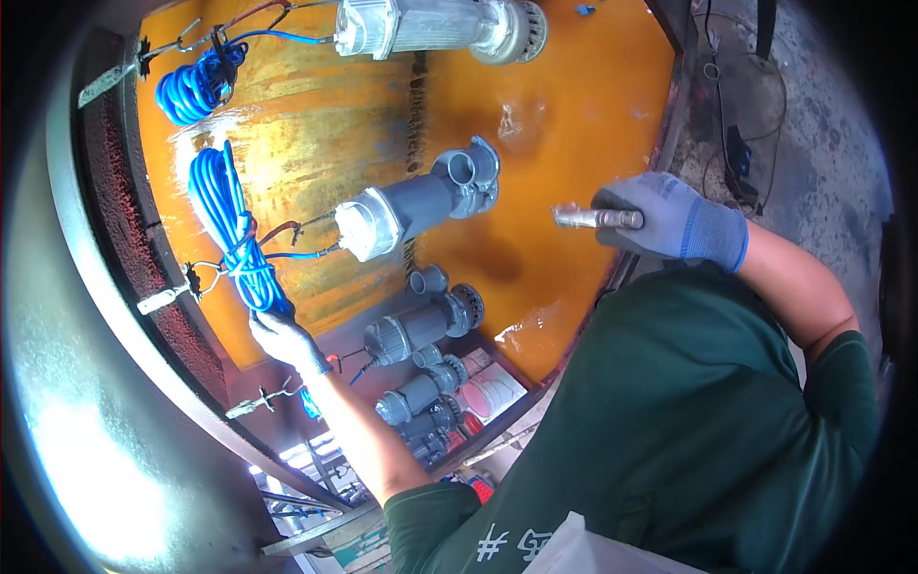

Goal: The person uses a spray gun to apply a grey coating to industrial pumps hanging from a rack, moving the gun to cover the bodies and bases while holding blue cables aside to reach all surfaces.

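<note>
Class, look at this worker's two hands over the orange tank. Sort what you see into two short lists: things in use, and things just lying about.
In use:
- left hand, gripping the blue cable coil
- right hand, holding a metal cylinder tool
- grey pump wired to that coil

Lying about:
- second blue coil
- silver pump
- smaller grey pumps
- black cables on the floor

Bare orange desk (574,115) left open at right between the pumps and the right hand (669,218), centre blocked by grey pumps (421,206), left edge crowded by blue cable coils (229,230) and hooks (172,292)
</note>
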A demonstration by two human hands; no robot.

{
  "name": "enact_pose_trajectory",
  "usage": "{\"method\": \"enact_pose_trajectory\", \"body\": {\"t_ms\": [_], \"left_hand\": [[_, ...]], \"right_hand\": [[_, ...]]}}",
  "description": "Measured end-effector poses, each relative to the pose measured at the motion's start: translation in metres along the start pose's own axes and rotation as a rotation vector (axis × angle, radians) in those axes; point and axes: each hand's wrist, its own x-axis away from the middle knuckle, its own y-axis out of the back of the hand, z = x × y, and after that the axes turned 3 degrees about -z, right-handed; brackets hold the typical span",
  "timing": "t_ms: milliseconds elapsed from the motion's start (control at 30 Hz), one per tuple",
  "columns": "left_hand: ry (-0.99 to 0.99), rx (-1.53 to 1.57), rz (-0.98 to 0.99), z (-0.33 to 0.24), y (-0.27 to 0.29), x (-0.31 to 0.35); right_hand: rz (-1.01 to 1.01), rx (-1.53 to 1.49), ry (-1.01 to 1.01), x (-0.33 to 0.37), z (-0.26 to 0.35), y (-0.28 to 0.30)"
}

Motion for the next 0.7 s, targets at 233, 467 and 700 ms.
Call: {"method": "enact_pose_trajectory", "body": {"t_ms": [233,467,700], "left_hand": [[-0.037,0.002,-0.013,0.003,-0.001,0.001],[0.111,0.273,0.085,0.034,-0.011,-0.015],[-0.075,0.287,-0.148,0.002,0.008,-0.001]], "right_hand": [[-0.065,-0.071,0.008,-0.007,0.010,-0.003],[-0.130,-0.031,0.174,-0.006,-0.001,-0.008],[-0.328,-0.236,0.055,-0.016,0.006,0.005]]}}
